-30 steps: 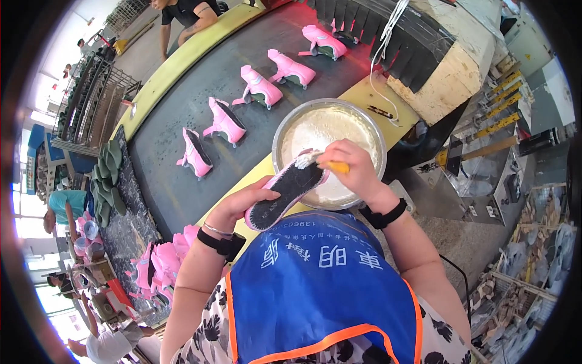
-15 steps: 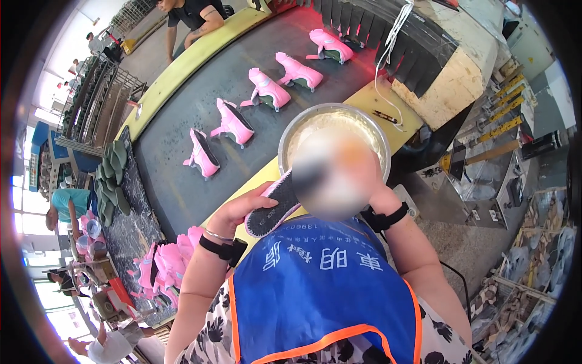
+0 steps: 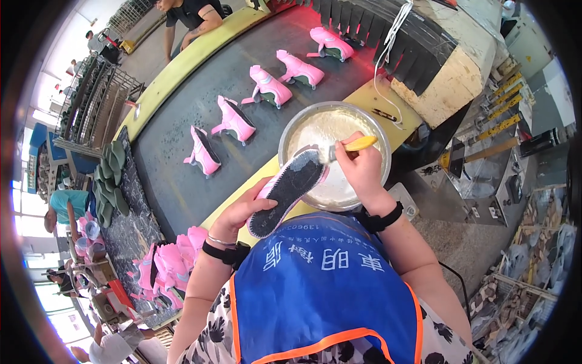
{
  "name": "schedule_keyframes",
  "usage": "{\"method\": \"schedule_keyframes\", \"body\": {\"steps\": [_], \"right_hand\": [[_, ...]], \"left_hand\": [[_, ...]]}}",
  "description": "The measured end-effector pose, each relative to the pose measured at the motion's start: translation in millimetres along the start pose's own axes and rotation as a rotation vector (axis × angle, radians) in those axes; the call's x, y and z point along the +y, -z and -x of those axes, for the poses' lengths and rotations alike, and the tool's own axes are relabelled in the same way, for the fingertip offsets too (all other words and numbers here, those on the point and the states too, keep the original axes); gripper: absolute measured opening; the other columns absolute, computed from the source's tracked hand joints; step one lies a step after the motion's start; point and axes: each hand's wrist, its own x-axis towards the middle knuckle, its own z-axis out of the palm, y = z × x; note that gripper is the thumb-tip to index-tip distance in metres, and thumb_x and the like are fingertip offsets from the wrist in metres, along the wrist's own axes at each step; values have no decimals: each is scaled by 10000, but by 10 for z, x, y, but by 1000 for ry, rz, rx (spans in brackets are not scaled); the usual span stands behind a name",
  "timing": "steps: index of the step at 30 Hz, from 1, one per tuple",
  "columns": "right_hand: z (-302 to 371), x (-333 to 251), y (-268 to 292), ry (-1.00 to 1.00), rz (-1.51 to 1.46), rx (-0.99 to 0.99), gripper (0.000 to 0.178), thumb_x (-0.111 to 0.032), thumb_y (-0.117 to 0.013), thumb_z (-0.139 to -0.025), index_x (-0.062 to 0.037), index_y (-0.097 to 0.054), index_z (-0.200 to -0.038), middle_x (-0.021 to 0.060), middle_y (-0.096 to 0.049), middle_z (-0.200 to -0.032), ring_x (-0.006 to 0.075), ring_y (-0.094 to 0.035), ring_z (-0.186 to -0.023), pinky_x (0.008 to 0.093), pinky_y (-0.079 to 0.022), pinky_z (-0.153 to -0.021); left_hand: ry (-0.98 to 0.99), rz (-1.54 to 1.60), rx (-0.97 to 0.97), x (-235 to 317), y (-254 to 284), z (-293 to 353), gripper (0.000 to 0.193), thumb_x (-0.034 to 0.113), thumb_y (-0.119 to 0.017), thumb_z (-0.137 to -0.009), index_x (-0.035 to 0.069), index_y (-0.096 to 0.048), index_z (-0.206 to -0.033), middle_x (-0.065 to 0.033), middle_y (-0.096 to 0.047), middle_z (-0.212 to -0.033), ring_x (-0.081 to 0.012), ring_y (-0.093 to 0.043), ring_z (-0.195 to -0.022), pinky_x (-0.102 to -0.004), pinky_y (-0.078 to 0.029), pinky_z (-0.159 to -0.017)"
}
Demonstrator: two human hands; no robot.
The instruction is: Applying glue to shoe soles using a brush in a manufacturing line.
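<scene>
I have the left hand [image 3: 242, 209] gripping a pink shoe [image 3: 290, 189], dark sole up, its far end over the bowl [image 3: 387, 155] at the conveyor's [image 3: 176, 115] near edge. My right hand's [image 3: 365, 168] fingers pinch a yellow-handled brush [image 3: 361, 144] by that end.

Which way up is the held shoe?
Bottom up: the left hand holds the shoe with its black, pale-edged underside facing the camera.
</scene>
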Motion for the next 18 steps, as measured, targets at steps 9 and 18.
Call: {"method": "schedule_keyframes", "body": {"steps": [9, 18], "right_hand": [[273, -328, -134, -48, -247, -140, 192, -93, -710, -874, -25, -552, -790, 77, -572, -590, 150, -565, -522, 298, -420, -507], [-119, -195, -171, -142, 16, -118, 225, -168, -723, -806, 13, -596, -760, 133, -588, -596, 217, -607, -552, 364, -455, -543]], "left_hand": [[-167, 10, 210, -89, -81, -57, 689, 144, -664, -862, 16, -385, -1479, -123, -558, -1324, -199, -546, -1208, -322, -430, -1044], [-241, -134, 201, -146, -32, 1, 764, 165, -713, -820, 29, -377, -1492, -132, -556, -1326, -211, -543, -1211, -339, -430, -1046]]}}
